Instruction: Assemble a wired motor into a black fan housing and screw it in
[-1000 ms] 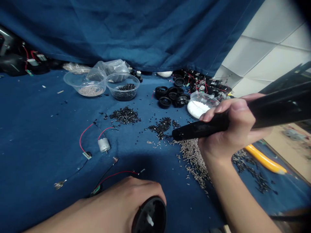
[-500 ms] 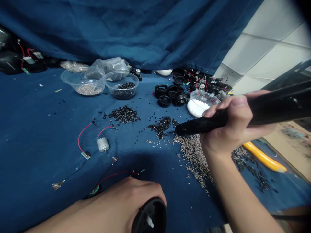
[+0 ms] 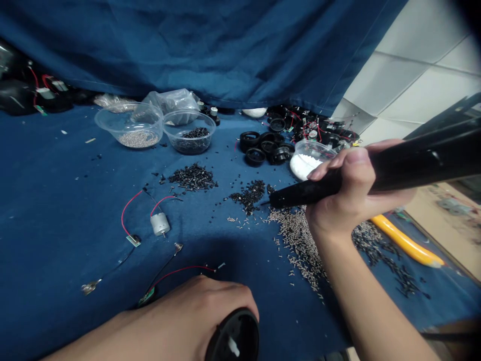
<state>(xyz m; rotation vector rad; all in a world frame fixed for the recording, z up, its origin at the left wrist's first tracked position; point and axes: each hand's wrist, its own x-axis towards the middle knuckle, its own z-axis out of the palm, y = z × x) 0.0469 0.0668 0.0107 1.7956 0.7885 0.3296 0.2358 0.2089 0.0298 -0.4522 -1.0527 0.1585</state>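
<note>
My right hand (image 3: 347, 193) is wrapped round a black electric screwdriver (image 3: 409, 163). Its thin bit points left, low over a pile of tiny black screws (image 3: 250, 196). Beneath the tool and wrist spreads a heap of small silver screws (image 3: 300, 240). At the bottom edge, my left hand (image 3: 221, 301) is closed on a round black plastic cap (image 3: 235, 338) with a white shaft in its middle; most of its fingers are hidden. Left of that hand lie a red wire with a small green circuit board (image 3: 146, 297) and a silver motor (image 3: 160, 224).
Clear bowls of silver screws (image 3: 138, 139) and black screws (image 3: 195, 143) stand at the back left, behind a pile of longer black screws (image 3: 192, 177). Black rings (image 3: 254, 155) and a bowl of white bits (image 3: 303, 166) sit at the back right. A yellow-handled tool (image 3: 408, 242) lies at right.
My right hand and the screwdriver have shifted slightly left, the bit staying over the black screws. My left hand with the cap has barely moved.
</note>
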